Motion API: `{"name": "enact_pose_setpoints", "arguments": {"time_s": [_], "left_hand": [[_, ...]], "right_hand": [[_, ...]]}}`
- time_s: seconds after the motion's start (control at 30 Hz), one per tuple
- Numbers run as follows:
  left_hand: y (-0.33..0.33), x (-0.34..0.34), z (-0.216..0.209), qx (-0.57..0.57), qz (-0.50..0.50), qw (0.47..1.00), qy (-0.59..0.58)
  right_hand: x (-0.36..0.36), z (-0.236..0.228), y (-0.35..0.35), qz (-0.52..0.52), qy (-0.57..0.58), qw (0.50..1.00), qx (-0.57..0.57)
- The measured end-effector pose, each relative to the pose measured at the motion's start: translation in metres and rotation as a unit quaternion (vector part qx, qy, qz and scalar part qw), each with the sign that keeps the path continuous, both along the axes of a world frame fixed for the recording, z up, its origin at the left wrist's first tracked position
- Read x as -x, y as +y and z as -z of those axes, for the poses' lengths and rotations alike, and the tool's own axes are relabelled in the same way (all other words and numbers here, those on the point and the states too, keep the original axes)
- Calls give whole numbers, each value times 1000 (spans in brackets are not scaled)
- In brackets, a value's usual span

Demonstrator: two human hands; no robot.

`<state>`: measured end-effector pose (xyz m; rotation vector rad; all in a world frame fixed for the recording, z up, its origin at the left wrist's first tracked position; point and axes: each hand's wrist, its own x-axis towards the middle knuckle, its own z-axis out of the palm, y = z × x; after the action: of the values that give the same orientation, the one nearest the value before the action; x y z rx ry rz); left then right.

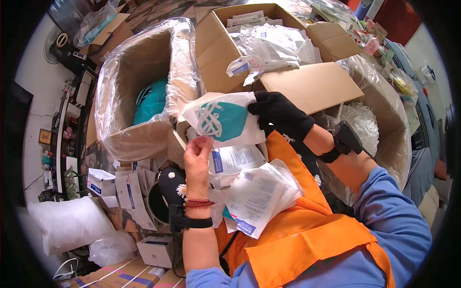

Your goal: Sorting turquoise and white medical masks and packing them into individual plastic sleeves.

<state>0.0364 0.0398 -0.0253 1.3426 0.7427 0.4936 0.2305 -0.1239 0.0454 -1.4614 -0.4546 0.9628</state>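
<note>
Pouch, flat white paper-like (pixel 253 128), with teal folded mask with white straps (pixel 233 121) | held up beyond orange cloth apron (pixel 312 245) | bare left hand (pixel 197 156): fingers pinching lower-left edge | black-gloved right hand (pixel 282 113): fingers pinching right edge | step: apparently two-handed positioning | next: likely needs both edges steady

- A white packet (pixel 193 116), a flat oblong, is held up just above the middle of the frame, its long side running left to right, a bit tilted.
- A teal mask (pixel 234 121) shows on its near face, lying flat; whether inside or on top, I can't tell.
- White straps (pixel 210 120) loop and cross over the mask's left part.
</note>
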Motion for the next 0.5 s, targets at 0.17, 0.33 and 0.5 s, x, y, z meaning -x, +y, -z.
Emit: {"name": "enact_pose_setpoints", "arguments": {"time_s": [0.17, 0.33, 0.5], "left_hand": [[-1, -10, -9, 117, -30, 993, 7], [16, 7, 16, 273, 12, 958, -82], [8, 9, 2, 258, -6, 963, -78]], "right_hand": [[-2, 0, -6, 13, 73, 996, -56], [-4, -9, -17, -23, -209, 977, 29], [-55, -51, -106, 32, -329, 938, -106]]}}
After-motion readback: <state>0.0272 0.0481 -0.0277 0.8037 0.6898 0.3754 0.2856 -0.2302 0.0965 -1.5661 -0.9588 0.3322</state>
